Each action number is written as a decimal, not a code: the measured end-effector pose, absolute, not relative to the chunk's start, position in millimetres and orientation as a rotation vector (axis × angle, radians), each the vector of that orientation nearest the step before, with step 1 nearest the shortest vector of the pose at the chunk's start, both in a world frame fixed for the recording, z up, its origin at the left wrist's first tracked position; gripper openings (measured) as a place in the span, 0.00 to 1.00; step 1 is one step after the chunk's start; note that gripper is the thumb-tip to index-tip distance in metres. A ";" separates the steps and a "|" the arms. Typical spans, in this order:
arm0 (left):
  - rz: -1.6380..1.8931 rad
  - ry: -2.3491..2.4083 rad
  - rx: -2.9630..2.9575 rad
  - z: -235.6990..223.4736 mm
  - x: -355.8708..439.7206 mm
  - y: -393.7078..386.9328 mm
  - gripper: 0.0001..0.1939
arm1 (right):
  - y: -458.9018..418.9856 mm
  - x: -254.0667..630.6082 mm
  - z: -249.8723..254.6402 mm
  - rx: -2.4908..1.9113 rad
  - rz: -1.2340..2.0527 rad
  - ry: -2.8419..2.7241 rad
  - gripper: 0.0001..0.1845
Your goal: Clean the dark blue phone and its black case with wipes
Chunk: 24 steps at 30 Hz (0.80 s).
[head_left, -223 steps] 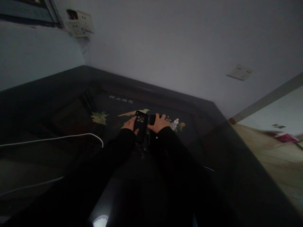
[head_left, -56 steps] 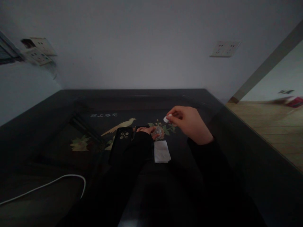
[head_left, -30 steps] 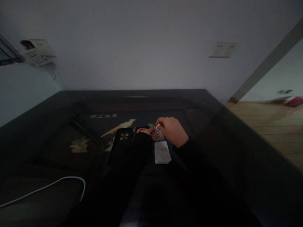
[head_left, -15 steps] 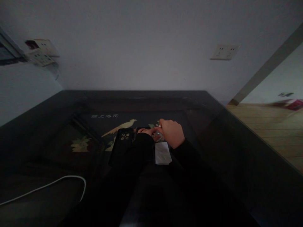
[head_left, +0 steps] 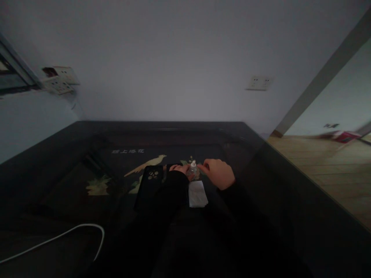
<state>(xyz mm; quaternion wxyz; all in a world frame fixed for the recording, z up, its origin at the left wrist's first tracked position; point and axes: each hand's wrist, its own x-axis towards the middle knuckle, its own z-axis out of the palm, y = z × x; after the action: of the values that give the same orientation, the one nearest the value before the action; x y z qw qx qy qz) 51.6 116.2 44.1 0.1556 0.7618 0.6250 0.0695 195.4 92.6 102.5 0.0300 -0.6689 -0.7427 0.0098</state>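
Observation:
A small transparent plastic bottle (head_left: 192, 169) with a white tip stands upright on the black lacquered table (head_left: 237, 139), held at its base by my left hand (head_left: 181, 168). My right hand (head_left: 218, 174) is just to the right of the bottle, fingers extended toward it and holding nothing I can see. Whether those fingertips touch the bottle is hard to tell. Below the bottle lies a folded white tissue (head_left: 197, 194). A phone in a black case (head_left: 149, 185) lies to the left, partly under my left forearm.
The tabletop has an inlaid pale bird (head_left: 146, 164) and plant motifs. A white cable (head_left: 55, 239) curves across its front left. Wall sockets (head_left: 259, 83) are above the far edge. A wooden floor (head_left: 319, 170) lies beyond the table's right edge.
My right hand has moved right, away from the bottle top, and no longer covers it. The bottle now stands visible in my left hand, showing its white tip.

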 end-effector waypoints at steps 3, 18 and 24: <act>0.234 1.805 2.181 43.3 50.5 111.8 0.28 | 68.2 200.1 79.6 -2.146 0.068 -2.283 0.18; 0.421 2.090 2.076 45.5 -46.6 61.6 0.27 | 35.4 186.4 9.0 -1.814 0.374 -1.995 0.11; 0.465 2.292 1.829 12.0 -105.0 51.3 0.33 | 32.9 189.4 0.6 -1.532 0.713 -1.740 0.10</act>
<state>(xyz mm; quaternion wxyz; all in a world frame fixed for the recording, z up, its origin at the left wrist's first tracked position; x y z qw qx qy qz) -105.0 51.3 12.0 0.0861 0.6138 0.7691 0.1561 189.4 32.9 0.6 0.3506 -0.5916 -0.6718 0.2752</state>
